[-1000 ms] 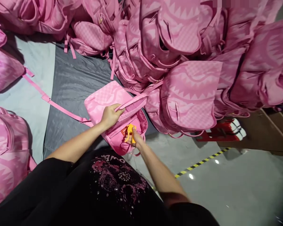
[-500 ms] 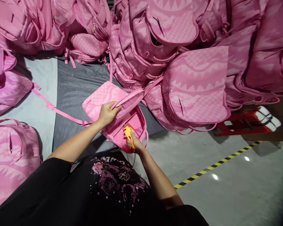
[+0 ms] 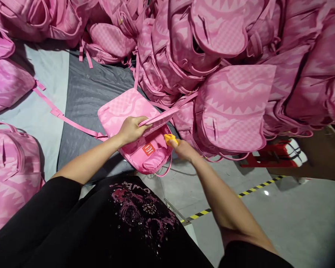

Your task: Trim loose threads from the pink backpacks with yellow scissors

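Observation:
A pink backpack (image 3: 111,121) lies unzipped in front of me, its front flap (image 3: 163,118) lifted. My left hand (image 3: 131,130) is closed on the flap's edge and holds it up. At the right side of the opening, my right hand (image 3: 182,148) grips a yellow air blow gun (image 3: 170,139); its nozzle is not clear to see. A red label (image 3: 149,149) with light print shows inside on the pink lining. Below it bulges an inner pocket (image 3: 156,160).
Pink backpacks are piled at the back and right, one (image 3: 234,108) close beside my right hand. Another backpack (image 3: 12,163) lies at left. Grey cloth (image 3: 83,82) covers the surface. A red stool (image 3: 268,154) and striped floor tape (image 3: 261,186) are at right.
My right hand has moved up and right with the blow gun, from inside the backpack to its right side. The red label now shows fully. My left hand still holds the flap.

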### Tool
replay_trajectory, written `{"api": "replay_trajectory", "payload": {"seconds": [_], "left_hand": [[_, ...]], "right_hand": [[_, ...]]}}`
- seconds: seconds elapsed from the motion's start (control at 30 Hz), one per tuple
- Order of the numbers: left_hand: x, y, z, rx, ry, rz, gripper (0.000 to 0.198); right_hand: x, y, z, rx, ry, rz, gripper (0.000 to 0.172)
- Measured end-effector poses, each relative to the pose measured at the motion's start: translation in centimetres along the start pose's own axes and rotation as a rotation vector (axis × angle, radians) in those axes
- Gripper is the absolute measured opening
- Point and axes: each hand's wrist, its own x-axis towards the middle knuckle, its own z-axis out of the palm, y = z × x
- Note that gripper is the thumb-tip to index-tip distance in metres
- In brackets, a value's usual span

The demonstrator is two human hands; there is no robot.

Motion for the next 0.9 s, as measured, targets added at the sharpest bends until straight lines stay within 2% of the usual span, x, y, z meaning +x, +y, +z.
{"api": "replay_trajectory", "payload": {"seconds": [0.07, 0.13, 0.23, 0.3, 0.4, 0.5, 0.53, 0.63, 0.7, 0.77, 0.83, 0.87, 0.9], "left_hand": [[0.1, 0.0, -0.6, 0.047, -0.009, 0.003, 0.021], [0.0, -0.1, -1.1, 0.084, -0.018, -0.001, 0.021], [-0.2, 0.0, -1.3, 0.107, -0.003, -0.037, 0.021], [-0.4, 0.2, -1.1, 0.111, 0.012, -0.060, 0.020], [-1.0, 1.0, -0.7, 0.136, 0.000, -0.086, 0.018], [-2.2, 2.1, 0.3, 0.190, -0.052, -0.117, 0.020], [-2.8, 2.3, 0.9, 0.213, -0.067, -0.135, 0.022], [-4.6, 2.8, 2.8, 0.239, -0.109, -0.188, 0.029], [-5.9, 2.8, 4.1, 0.220, -0.156, -0.216, 0.034], [-7.7, 2.5, 5.1, 0.151, -0.242, -0.225, 0.039], [-9.8, 1.2, 5.5, 0.008, -0.313, -0.243, 0.052], [-10.8, 0.1, 5.4, -0.076, -0.301, -0.276, 0.064], [-11.6, -1.2, 5.2, -0.133, -0.205, -0.352, 0.077]], "right_hand": [[0.4, -0.8, -2.2, -0.310, -0.032, 0.085, 0.052], [0.2, -1.1, -3.6, -0.504, -0.144, 0.145, 0.058], [-0.5, -0.4, -4.4, -0.535, -0.280, 0.158, 0.055], [-0.9, 0.5, -4.6, -0.422, -0.304, 0.140, 0.051], [-1.5, 2.1, -4.3, -0.032, -0.249, 0.082, 0.048], [-2.1, 3.0, -2.3, 0.387, -0.198, 0.009, 0.051], [-2.3, 3.2, -1.2, 0.467, -0.222, -0.009, 0.052], [-2.1, 4.8, 2.2, 0.537, -0.349, -0.049, 0.052], [-2.1, 6.8, 3.7, 0.530, -0.367, -0.035, 0.050], [-2.5, 9.7, 4.3, 0.566, -0.338, 0.006, 0.051], [-3.0, 12.8, 4.3, 0.681, -0.286, 0.050, 0.053], [-3.0, 14.2, 4.2, 0.760, -0.259, 0.064, 0.054], [-2.6, 15.2, 4.1, 0.835, -0.222, 0.067, 0.054]]}}
